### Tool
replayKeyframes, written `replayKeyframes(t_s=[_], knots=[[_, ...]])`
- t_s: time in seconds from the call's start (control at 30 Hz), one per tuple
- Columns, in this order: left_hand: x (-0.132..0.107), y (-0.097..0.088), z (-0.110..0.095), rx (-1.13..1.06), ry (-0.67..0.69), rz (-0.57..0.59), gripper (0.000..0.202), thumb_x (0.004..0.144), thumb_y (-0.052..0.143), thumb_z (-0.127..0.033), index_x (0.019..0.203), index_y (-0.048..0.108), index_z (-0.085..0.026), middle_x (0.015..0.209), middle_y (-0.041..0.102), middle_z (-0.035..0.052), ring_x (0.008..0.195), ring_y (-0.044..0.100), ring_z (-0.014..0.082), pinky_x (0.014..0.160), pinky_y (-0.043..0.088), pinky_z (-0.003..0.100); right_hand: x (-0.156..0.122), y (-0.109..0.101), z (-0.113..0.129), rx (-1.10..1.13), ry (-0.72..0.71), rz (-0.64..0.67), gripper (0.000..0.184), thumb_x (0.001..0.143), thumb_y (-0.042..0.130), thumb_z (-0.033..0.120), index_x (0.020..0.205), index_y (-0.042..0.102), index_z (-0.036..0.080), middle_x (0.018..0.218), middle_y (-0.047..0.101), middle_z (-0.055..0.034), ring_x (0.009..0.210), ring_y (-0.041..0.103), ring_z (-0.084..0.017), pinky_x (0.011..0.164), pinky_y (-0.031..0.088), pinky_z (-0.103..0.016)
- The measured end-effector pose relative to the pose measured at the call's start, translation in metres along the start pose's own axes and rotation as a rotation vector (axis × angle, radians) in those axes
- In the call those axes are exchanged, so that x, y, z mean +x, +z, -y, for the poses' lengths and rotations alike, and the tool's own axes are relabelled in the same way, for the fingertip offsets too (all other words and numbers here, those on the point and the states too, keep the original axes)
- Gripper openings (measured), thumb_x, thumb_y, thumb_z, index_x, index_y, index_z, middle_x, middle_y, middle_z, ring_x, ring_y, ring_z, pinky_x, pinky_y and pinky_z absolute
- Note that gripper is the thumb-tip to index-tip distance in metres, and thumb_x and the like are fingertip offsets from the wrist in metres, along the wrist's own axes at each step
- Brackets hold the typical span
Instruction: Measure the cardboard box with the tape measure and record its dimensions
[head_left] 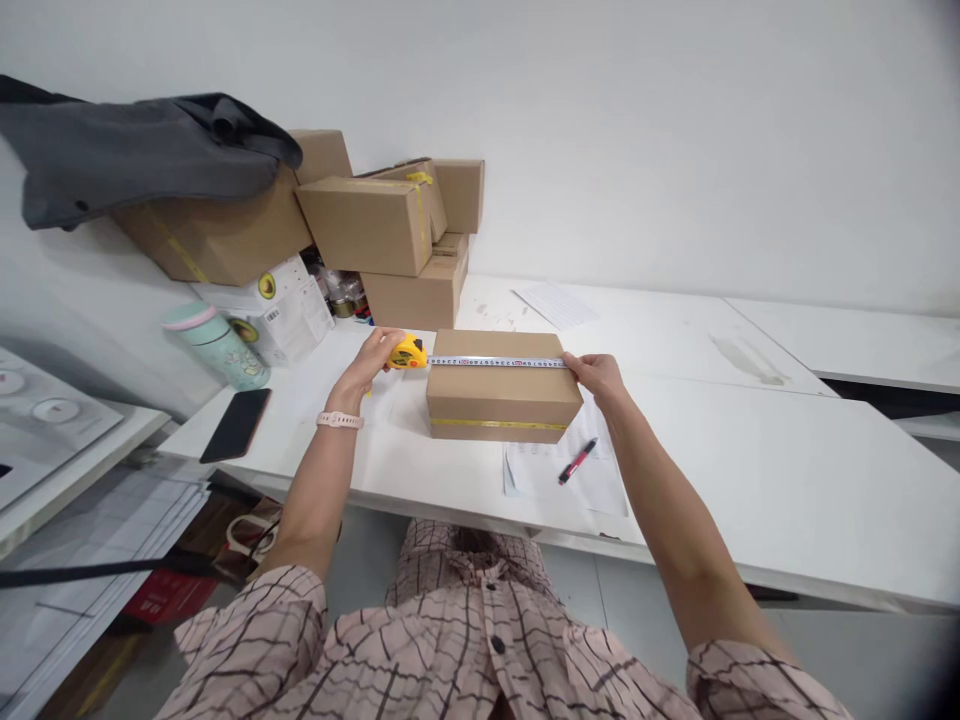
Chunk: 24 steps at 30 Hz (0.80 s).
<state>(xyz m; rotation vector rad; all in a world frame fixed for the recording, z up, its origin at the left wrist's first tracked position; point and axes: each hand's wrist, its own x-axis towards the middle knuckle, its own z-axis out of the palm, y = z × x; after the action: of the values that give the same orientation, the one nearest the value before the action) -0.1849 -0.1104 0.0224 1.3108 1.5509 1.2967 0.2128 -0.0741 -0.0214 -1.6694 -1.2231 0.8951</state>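
Note:
A brown cardboard box (495,388) lies on the white table, with a yellow strip along its front side. My left hand (373,358) grips the yellow case of a tape measure (408,351) just off the box's left edge. The white blade is pulled out across the top of the box from left to right. At the box's right edge, my right hand (598,374) pinches the end of the blade. Its fingertips hide the blade's very tip.
Printed sheets (600,485) with a red and black pen (577,461) lie in front of the box. Left are a phone (235,425) and a mint tumbler (225,350). Stacked cartons (367,225) and a dark grey bag (150,150) stand behind, against the wall.

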Motion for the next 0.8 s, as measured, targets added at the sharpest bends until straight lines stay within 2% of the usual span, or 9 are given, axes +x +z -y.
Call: replayKeyframes(t_s=[0.1,0.17,0.23,0.33,0.4,0.47,0.53,0.67,0.8], knots=[[-0.032,-0.002,-0.007,-0.019,0.049,0.044,0.048,0.078,0.07,-0.048,0.114,0.062,-0.018,0.088,0.065,0.0034,0.074,0.059,0.0162,0.056,0.042,0.024,0.005,-0.004,0.009,0.007,-0.133,-0.07,0.045,0.084,0.072,0.056,0.061,0.054,0.022,0.06,0.052,-0.0003,0.06,0.043,-0.013,0.063,0.039,-0.033],[-0.07,0.008,-0.006,-0.09,0.036,0.173,0.06,0.077,0.074,-0.048,0.127,0.058,-0.019,0.09,0.066,0.0039,0.077,0.062,0.0173,0.058,0.046,0.024,0.01,-0.002,0.02,0.065,-0.254,-0.141,0.042,0.091,0.062,0.055,0.067,0.056,0.022,0.064,0.052,0.0001,0.063,0.043,-0.014,0.065,0.038,-0.032],[-0.114,0.029,-0.002,-0.169,-0.054,0.379,0.069,0.072,0.082,-0.046,0.132,0.055,-0.022,0.099,0.067,0.0064,0.078,0.065,0.0189,0.057,0.051,0.027,0.016,0.007,0.033,0.075,-0.351,-0.155,0.04,0.094,0.056,0.055,0.072,0.058,0.021,0.071,0.057,-0.0013,0.07,0.049,-0.015,0.071,0.04,-0.031],[-0.172,0.077,0.004,-0.387,-0.201,0.74,0.061,0.078,0.081,-0.045,0.131,0.057,-0.026,0.121,0.064,0.0107,0.089,0.068,0.0205,0.07,0.061,0.033,0.025,0.032,0.053,-0.032,-0.399,0.02,0.037,0.094,0.054,0.053,0.077,0.062,0.021,0.082,0.067,-0.0038,0.081,0.057,-0.018,0.08,0.043,-0.031],[-0.194,0.106,0.003,-0.546,-0.279,0.794,0.058,0.077,0.081,-0.047,0.127,0.058,-0.027,0.117,0.062,0.0077,0.081,0.067,0.0181,0.068,0.062,0.035,0.032,0.051,0.064,-0.137,-0.386,0.144,0.034,0.095,0.054,0.048,0.079,0.064,0.02,0.088,0.07,-0.0049,0.084,0.059,-0.019,0.083,0.043,-0.031],[-0.199,0.126,-0.003,-0.634,-0.303,0.769,0.058,0.076,0.082,-0.048,0.125,0.059,-0.027,0.114,0.061,0.0065,0.081,0.067,0.0177,0.068,0.063,0.035,0.038,0.067,0.071,-0.217,-0.373,0.194,0.032,0.096,0.052,0.045,0.08,0.065,0.02,0.093,0.072,-0.0061,0.086,0.06,-0.02,0.084,0.043,-0.032],[-0.194,0.134,-0.01,-0.674,-0.299,0.728,0.058,0.076,0.082,-0.05,0.123,0.059,-0.025,0.113,0.061,0.0073,0.083,0.067,0.0187,0.069,0.064,0.036,0.044,0.077,0.075,-0.263,-0.361,0.196,0.032,0.096,0.053,0.046,0.08,0.065,0.02,0.095,0.072,-0.0071,0.088,0.061,-0.021,0.085,0.043,-0.033],[-0.185,0.136,-0.015,-0.702,-0.299,0.697,0.057,0.076,0.081,-0.056,0.117,0.061,-0.021,0.111,0.061,0.0097,0.078,0.067,0.0186,0.066,0.063,0.037,0.052,0.083,0.071,-0.357,-0.338,0.229,0.034,0.092,0.061,0.052,0.079,0.067,0.021,0.086,0.072,-0.0063,0.087,0.061,-0.021,0.082,0.042,-0.031],[-0.194,0.14,-0.015,-0.706,-0.319,0.679,0.06,0.079,0.077,-0.056,0.123,0.056,-0.02,0.114,0.062,0.0101,0.078,0.069,0.0182,0.066,0.063,0.035,0.054,0.08,0.063,-0.479,-0.339,0.306,0.042,0.093,0.055,0.06,0.078,0.068,0.023,0.083,0.073,-0.0018,0.077,0.061,-0.018,0.075,0.04,-0.03]])
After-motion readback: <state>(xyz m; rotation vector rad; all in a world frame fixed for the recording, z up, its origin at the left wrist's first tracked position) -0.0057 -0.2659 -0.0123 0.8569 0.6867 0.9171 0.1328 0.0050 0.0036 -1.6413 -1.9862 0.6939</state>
